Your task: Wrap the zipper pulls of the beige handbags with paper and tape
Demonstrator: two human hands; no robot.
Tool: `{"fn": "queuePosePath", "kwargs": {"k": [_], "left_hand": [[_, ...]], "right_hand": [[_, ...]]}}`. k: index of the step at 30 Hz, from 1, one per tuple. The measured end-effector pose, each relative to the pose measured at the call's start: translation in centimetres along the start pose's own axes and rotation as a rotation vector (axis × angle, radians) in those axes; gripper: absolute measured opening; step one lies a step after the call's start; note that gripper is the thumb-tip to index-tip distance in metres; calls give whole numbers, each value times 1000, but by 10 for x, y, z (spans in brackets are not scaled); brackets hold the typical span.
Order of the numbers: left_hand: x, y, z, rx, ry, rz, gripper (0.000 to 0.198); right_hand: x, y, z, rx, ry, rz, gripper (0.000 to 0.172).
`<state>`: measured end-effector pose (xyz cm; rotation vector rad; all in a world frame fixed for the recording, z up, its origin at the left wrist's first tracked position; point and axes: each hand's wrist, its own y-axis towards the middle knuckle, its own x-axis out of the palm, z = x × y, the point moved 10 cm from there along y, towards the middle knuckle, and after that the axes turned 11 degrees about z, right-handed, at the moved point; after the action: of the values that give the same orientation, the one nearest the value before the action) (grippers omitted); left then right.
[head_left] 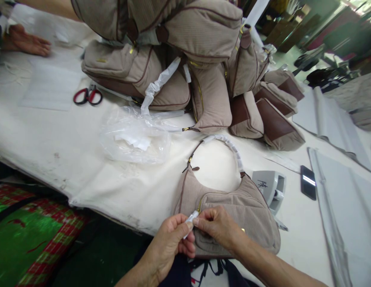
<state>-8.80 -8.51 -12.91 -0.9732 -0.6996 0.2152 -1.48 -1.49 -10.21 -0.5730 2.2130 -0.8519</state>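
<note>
A beige corduroy shoulder bag [233, 207] with brown piping lies on the table in front of me, its strap wrapped in white film and curving away. My left hand [173, 235] is closed, pinching a small white wrapped piece [191, 217] between thumb and fingers at the end of the bag's gold zip. From the other side, the thumb and forefinger of my right hand [218, 225] grip the same piece. What is inside the wrapping is hidden. My right wrist passes over the bag's front.
More corduroy bags [212, 95] are piled at the back. Red-handled scissors [87, 95], a clear plastic bag [137, 139], a grey plastic device [271, 187] and a phone [308, 182] lie around. Another person's hand [30, 41] rests at the far left.
</note>
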Motion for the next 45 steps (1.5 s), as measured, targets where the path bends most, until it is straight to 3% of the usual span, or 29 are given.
{"fn": "queuePosePath", "kwargs": {"k": [5, 10, 15, 20, 24, 29, 33, 39, 45], "left_hand": [[4, -1, 3, -55, -94, -57, 24], [3, -2, 8, -85, -139, -44, 49], [3, -3, 8, -98, -142, -23, 57], [3, -4, 12, -74, -124, -17, 57], [3, -4, 13, -66, -113, -18, 56], [2, -3, 13, -53, -95, -9, 54], [1, -3, 14, -34, -76, 1, 54], [0, -2, 15, -5, -49, 3, 56], [6, -4, 13, -40, -71, -22, 57]], "right_hand": [[6, -6, 0, -69, 59, -12, 21], [3, -11, -7, -205, 3, 122, 23], [-3, -18, -5, -197, 26, 158, 22], [-1, -26, 13, -4, 233, 56, 25], [7, -28, 28, 210, 455, 31, 40], [12, -25, 27, 277, 655, 4, 37], [14, -25, 32, 358, 798, 9, 45], [10, -25, 25, 265, 561, 11, 32], [19, -28, 34, 217, 391, 41, 34]]}}
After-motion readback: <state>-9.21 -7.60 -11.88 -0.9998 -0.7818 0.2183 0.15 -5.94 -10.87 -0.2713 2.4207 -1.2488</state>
